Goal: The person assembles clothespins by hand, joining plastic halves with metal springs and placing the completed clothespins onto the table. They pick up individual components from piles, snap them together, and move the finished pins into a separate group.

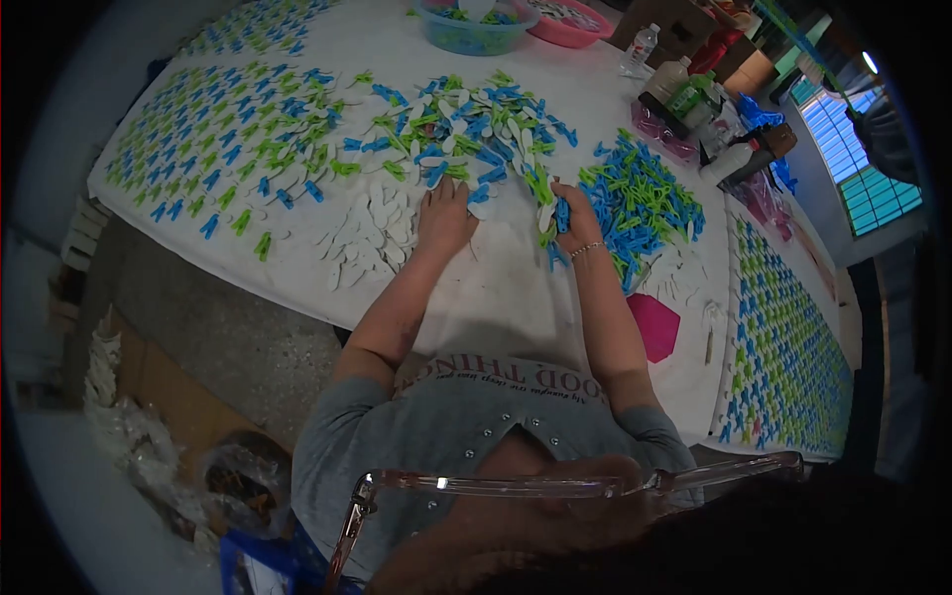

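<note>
My left hand [446,220] rests palm down on the white-covered table, fingers apart, at the near edge of a heap of blue, green and white plastic clips [466,124]. Its fingertips touch the clips. A pile of loose flat white pieces [369,233] lies just left of it. My right hand [577,220], with a bracelet at the wrist, is closed round a bunch of blue and green clips [547,213]. Beside that hand, on the right, lies a large heap of blue and green clips [640,193]. Palm and fingers partly hide what it grips.
Rows of clips [188,139] spread over the left of the table, with more rows [783,347] at the right. At the back stand a blue basin [476,38] and a pink basin [570,22]. Bottles [689,91] crowd the back right. A magenta sheet [654,327] lies near my right forearm.
</note>
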`<state>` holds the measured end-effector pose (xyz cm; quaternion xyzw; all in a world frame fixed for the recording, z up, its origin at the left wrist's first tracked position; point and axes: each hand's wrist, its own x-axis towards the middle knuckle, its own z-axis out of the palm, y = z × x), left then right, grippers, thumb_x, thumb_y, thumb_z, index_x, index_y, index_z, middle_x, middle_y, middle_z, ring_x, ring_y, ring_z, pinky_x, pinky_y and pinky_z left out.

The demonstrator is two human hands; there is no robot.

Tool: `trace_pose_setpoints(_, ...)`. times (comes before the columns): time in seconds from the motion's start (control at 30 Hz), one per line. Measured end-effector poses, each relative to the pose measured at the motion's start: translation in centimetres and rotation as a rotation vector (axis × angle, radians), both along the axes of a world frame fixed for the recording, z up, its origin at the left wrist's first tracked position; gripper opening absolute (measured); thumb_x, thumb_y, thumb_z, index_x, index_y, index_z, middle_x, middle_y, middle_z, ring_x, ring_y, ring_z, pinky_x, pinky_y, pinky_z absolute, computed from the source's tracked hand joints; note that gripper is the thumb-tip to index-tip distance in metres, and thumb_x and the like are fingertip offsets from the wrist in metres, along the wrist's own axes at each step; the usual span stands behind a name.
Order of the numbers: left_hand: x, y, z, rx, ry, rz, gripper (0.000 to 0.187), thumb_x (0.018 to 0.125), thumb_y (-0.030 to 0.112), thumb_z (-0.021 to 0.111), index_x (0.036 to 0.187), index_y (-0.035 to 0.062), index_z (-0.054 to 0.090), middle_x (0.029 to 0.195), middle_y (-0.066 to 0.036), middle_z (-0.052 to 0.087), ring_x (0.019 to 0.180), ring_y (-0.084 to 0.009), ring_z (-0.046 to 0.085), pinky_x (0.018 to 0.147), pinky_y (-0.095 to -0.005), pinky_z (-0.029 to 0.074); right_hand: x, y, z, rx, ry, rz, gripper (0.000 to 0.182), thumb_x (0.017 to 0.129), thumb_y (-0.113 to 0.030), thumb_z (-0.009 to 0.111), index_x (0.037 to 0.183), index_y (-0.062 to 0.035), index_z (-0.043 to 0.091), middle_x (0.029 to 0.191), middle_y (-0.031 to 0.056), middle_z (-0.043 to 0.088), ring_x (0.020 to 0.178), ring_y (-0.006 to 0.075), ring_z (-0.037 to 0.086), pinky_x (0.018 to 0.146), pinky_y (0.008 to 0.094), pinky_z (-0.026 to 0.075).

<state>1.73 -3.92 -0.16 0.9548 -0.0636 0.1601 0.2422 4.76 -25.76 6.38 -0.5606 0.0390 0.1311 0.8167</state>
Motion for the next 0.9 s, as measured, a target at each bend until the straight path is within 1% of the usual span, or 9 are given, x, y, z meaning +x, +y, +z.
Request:
trace_pose_setpoints(0.07,-0.1,-0.2,0.2,0.094,-0.078,0.038,0.056,0.072,0.015,0.063,0.125,0.0062,0.046,0.131,-0.017,0.041,0.121,-0.0327,0.04,0.102,-0.0481,0.025,-1.3,-0.7,-0.6,0.327,0.069,-0.084,0.028,0.079,-0.017,0.064,0.103,-0.0061,0.056,0.086,0.005,0.061,0.068,0.0165,0.059,0.057,0.0311,0.048)
trace_pose_setpoints(0.2,-1.0,-0.9,3.0,0.242,-0.271,-0.106,0.048,0.075,0.016,0.062,0.12,0.002,0.049,0.126,-0.02,0.042,0.115,-0.0316,0.045,0.096,-0.0454,0.034,-4.0,-1.2,-1.2,0.317,0.002,-0.057,0.027,0.08,-0.015,0.063,0.105,-0.0056,0.056,0.089,0.0052,0.061,0.074,0.0155,0.06,0.065,0.0301,0.049)
trace_pose_setpoints(0.27,-1.5,-2.2,5.1,-0.655,-0.05,-0.333,0.048,0.077,0.016,0.063,0.12,0.0015,0.049,0.118,-0.018,0.046,0.098,-0.0259,0.053,0.084,-0.0363,0.043,-5.0,-0.1,-2.5,0.03,-0.168,-0.14,0.027,0.08,-0.014,0.064,0.104,-0.0043,0.055,0.09,0.0052,0.061,0.078,0.0133,0.058,0.068,0.0274,0.047)
trace_pose_setpoints(0.3,-1.7,-3.1,5.6,-0.641,-0.043,-0.326,0.048,0.077,0.016,0.063,0.12,0.0015,0.049,0.118,-0.018,0.046,0.098,-0.0259,0.053,0.084,-0.0363,0.043,-5.6,0.6,-2.8,0.045,-0.161,-0.137,0.027,0.08,-0.014,0.064,0.104,-0.0043,0.055,0.09,0.0052,0.061,0.078,0.0133,0.058,0.068,0.0274,0.047)
trace_pose_setpoints(0.37,-2.0,-4.9,6.0,-1.161,0.172,-0.172,0.041,0.083,0.018,0.061,0.12,0.0055,0.048,0.108,-0.007,0.049,0.094,-0.0114,0.049,0.078,-0.0256,0.042,-6.6,1.7,-3.1,-0.278,-0.421,-0.101,0.029,0.079,-0.012,0.066,0.104,-0.0038,0.054,0.093,0.0048,0.059,0.08,0.0124,0.056,0.07,0.026,0.045)
trace_pose_setpoints(0.57,-0.4,-4.5,3.4,-0.763,0.049,-0.244,0.033,0.085,0.025,0.061,0.11,0.0048,0.05,0.091,-0.004,0.056,0.07,-0.0089,0.05,0.063,-0.0236,0.041,-7.4,2.4,-4.2,-0.679,-0.897,-0.149,0.033,0.077,-0.013,0.067,0.106,-0.0066,0.053,0.097,0.0038,0.054,0.081,0.0093,0.052,0.069,0.0245,0.044)
trace_pose_setpoints(0.7,0.3,-3.6,2.6,-0.71,0.188,-0.298,0.026,0.087,0.021,0.058,0.106,0.005,0.052,0.088,-0.005,0.059,0.067,-0.0092,0.052,0.063,-0.024,0.042,-7.4,1.5,-3.2,-0.638,-0.789,-0.077,0.034,0.079,-0.013,0.065,0.11,-0.0071,0.051,0.097,0.0042,0.055,0.084,0.0084,0.051,0.071,0.025,0.044)
trace_pose_setpoints(0.77,0.4,-3.8,1.9,-0.942,0.056,-0.353,0.024,0.089,0.015,0.054,0.11,0.0041,0.049,0.087,-0.005,0.06,0.073,-0.0089,0.055,0.066,-0.023,0.043,-7.0,1.1,-3.0,-0.461,-0.441,0.021,0.04,0.08,-0.017,0.065,0.115,-0.0045,0.05,0.107,0.0076,0.057,0.089,0.0138,0.055,0.077,0.0267,0.045)
trace_pose_setpoints(0.9,-0.6,-4.9,3.0,-1.243,0.071,-0.356,0.036,0.09,0.012,0.051,0.124,0.0025,0.041,0.092,-0.006,0.061,0.08,-0.0099,0.056,0.074,-0.0233,0.043,-5.6,1.3,-4.8,-0.092,-0.5,0.097,0.038,0.086,-0.019,0.06,0.119,-0.0026,0.048,0.11,0.006,0.057,0.088,0.0106,0.054,0.076,0.0253,0.045)
